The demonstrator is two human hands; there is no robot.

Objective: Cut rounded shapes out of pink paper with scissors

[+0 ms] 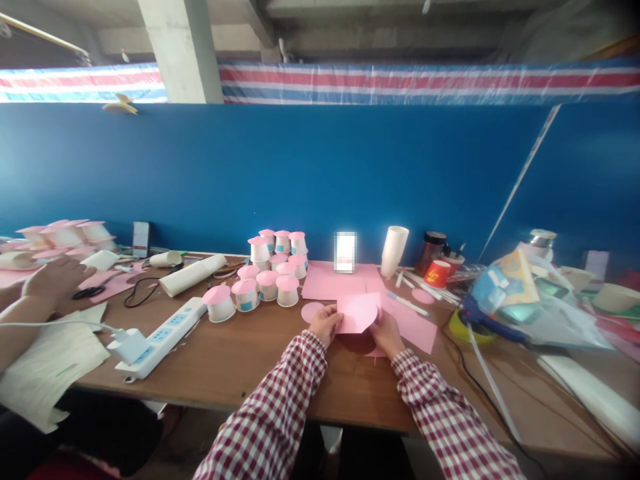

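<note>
My left hand (326, 324) pinches the left edge of a piece of pink paper (356, 312), held up over the table. The paper's lower right edge is curved. My right hand (386, 333) is closed at the paper's right side. Its fingertips are partly behind the sheet, so what they grip cannot be made out. A round pink paper disc (313, 313) lies just left of my left hand. Behind the held piece is a larger pink sheet (320, 283), and another pink sheet (417, 327) lies to the right with a pen (407, 304) near it.
White paper cups (247, 295) topped with pink discs stand in rows on the left. Beyond are a power strip (163, 337) and a co-worker's hand (63, 280). A cup stack (395, 251), red cup (437, 273) and blue-handled tool (490, 320) stand or lie right.
</note>
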